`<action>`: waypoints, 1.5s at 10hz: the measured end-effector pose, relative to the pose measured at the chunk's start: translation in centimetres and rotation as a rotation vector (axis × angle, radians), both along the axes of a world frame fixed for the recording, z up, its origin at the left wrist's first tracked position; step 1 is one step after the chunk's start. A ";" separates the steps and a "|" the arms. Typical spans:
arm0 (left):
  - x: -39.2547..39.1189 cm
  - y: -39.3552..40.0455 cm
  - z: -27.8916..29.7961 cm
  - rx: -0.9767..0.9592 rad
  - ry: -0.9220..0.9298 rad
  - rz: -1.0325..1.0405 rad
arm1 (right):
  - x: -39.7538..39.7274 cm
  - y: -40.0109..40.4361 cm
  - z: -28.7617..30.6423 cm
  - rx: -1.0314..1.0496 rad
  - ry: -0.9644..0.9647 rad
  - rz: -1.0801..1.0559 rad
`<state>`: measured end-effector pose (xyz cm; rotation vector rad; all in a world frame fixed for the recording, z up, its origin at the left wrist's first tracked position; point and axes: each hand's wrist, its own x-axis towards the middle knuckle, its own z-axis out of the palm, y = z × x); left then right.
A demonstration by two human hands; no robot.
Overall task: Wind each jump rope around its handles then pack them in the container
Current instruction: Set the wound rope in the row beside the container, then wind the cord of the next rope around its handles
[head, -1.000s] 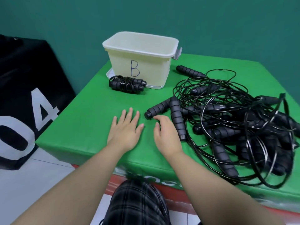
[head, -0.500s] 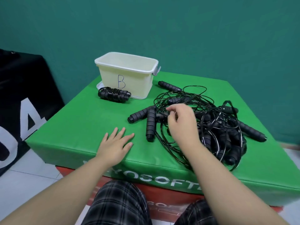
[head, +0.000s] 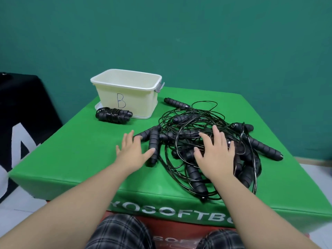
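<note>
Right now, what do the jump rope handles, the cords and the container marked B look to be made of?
Handles: matte black ribbed sleeves, probably foam or soft rubber. Cords: thin glossy black strands with highlights, likely plastic-coated. Container: smooth cream plastic with a moulded rim and a grey side latch.

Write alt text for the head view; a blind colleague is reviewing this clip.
A person's right hand rests open on a tangled pile of black jump ropes on a green mat, while the left hand lies flat beside it. Behind, one wound rope sits before a cream container marked B.
</note>
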<state>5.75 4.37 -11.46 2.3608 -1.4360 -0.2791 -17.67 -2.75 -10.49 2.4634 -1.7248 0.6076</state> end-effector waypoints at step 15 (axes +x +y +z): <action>-3.4 11.0 8.5 -0.759 0.450 -0.058 | 5.0 9.7 9.2 0.250 -0.540 0.376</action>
